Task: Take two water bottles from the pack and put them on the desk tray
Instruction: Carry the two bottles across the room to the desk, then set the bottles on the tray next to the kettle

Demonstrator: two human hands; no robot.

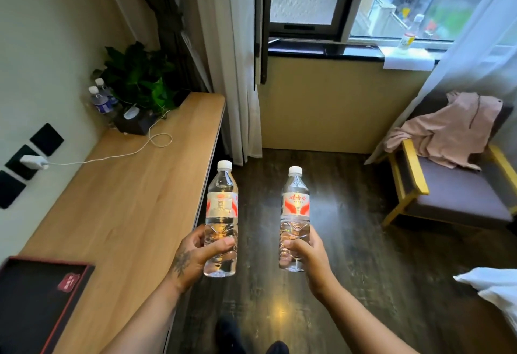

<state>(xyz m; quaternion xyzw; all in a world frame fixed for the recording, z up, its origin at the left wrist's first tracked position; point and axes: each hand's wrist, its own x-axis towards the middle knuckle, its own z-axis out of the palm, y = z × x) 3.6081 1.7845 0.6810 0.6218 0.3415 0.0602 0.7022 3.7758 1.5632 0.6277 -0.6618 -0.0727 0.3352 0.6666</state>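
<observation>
My left hand (193, 255) grips the lower part of a clear water bottle (222, 199) with a white cap and a red-and-white label, held upright just past the desk's right edge. My right hand (307, 255) grips a second, matching water bottle (295, 202), also upright, over the dark wooden floor. A black tray with a red rim (84, 283) lies on the wooden desk (134, 208) at the near left, with a small red card in it. The pack is not in view.
At the desk's far end stand two blue-labelled bottles (100, 99), a potted plant (140, 76) and a dark box (137, 123). A white charger cable (112, 158) crosses the desk. An armchair with pink cloth (447, 158) stands at right. White bedding (492, 289) shows at the right edge.
</observation>
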